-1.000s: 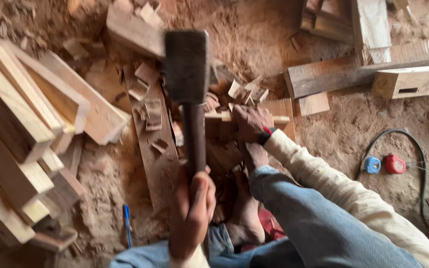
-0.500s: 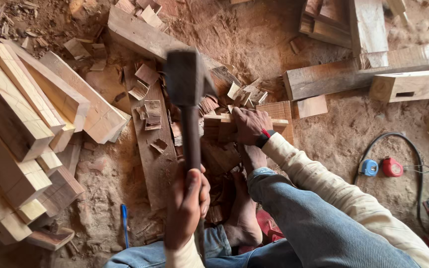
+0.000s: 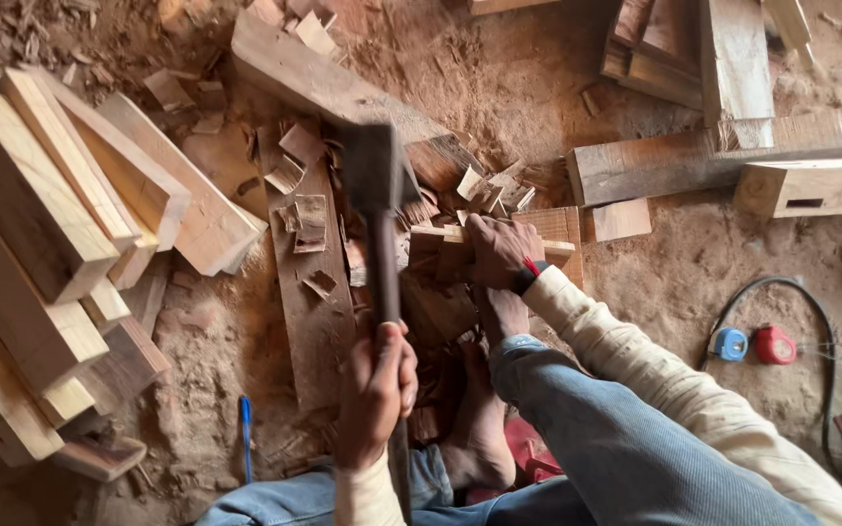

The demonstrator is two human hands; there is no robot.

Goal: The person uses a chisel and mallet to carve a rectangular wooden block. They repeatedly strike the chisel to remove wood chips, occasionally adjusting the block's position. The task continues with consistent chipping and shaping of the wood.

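Nearest me, on the sandy floor (image 3: 713, 263), my left hand (image 3: 377, 390) is clenched around the dark handle of a mallet (image 3: 379, 209), whose blocky head hangs above a flat plank (image 3: 309, 292) littered with wood chips. Just beyond, my right hand (image 3: 504, 251) grips a small wooden block (image 3: 450, 244), pressing it down beside my bare foot (image 3: 479, 429). Farther left lies a stack of pale timber (image 3: 41, 253); toward the far right edge, a notched beam (image 3: 811, 187). I see no containers.
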